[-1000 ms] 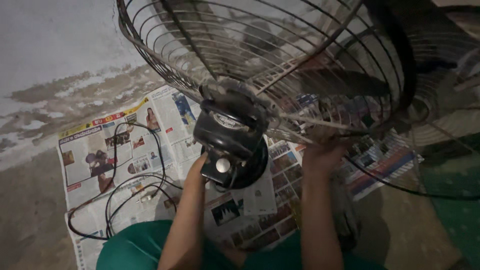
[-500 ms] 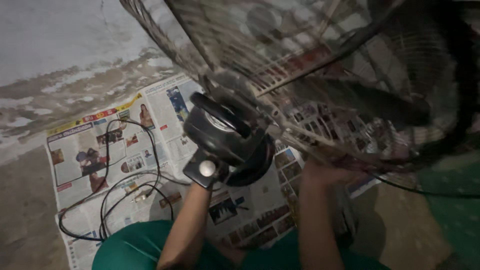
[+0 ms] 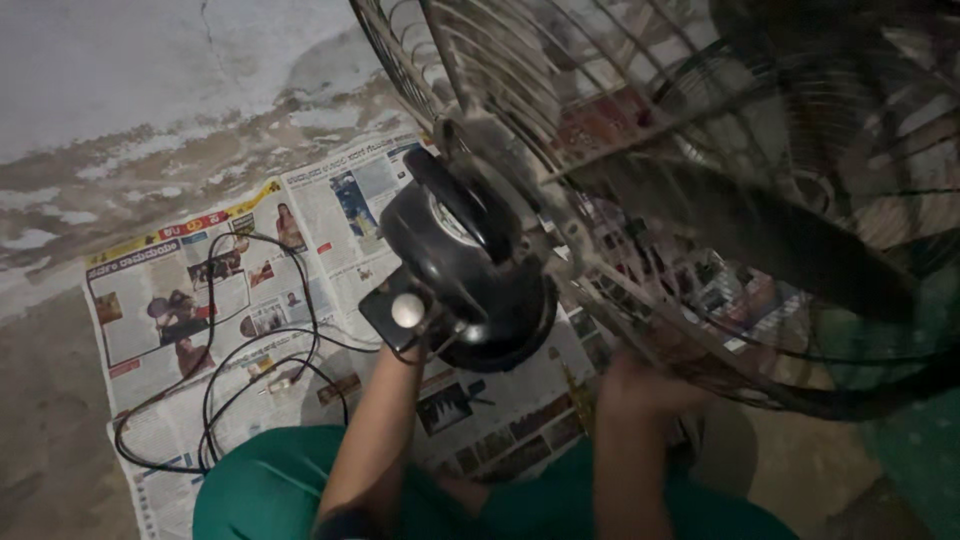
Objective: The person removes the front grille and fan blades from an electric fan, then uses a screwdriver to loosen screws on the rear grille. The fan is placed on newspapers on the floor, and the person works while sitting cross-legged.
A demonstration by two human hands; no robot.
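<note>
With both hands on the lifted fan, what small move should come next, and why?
Probably lower the fan gently toward the newspaper. The left hand is under the black motor housing and the right hand under the wire cage, so the tilted fan hangs in the air while its black cord lies coiled on the paper.

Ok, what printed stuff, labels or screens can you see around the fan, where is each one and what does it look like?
Newspaper sheets: spread flat on the floor under the fan, pale pages with coloured photos, a yellow and red header band, a black cable looped over them.
Label on the fan motor: small pale oval-looking patch on the black housing, partly hidden by a black strap.
Screens and packages: none in view.
</note>
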